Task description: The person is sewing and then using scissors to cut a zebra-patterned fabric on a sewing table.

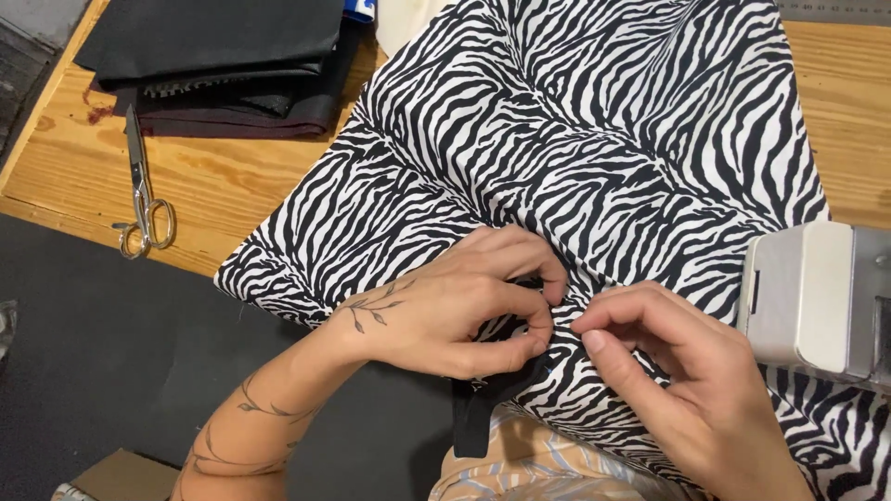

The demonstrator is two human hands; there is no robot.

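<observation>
- A pair of metal scissors (141,190) lies closed on the wooden bench (223,190) at the far left, blades pointing away from the person.
- Just beyond them sits a stack of folded dark fabric (218,60), near the bench's back edge.
- The left hand (455,306) rests on the zebra-print fabric (594,139), its thumb and fingers pinched narrow on a fold of the cloth.
- Under that hand a black strip (475,413) hangs off the cloth's near edge; whether the fingers grip it too I cannot tell.
- The zebra-print fabric spreads over the middle of the bench and drapes toward the person's lap.
- The right hand (677,371) meets the left at the same fold, fingers curled and thumb pressed to the cloth.
- A pale grey sewing machine (817,297) stands at the right edge, just beside the right hand.
</observation>
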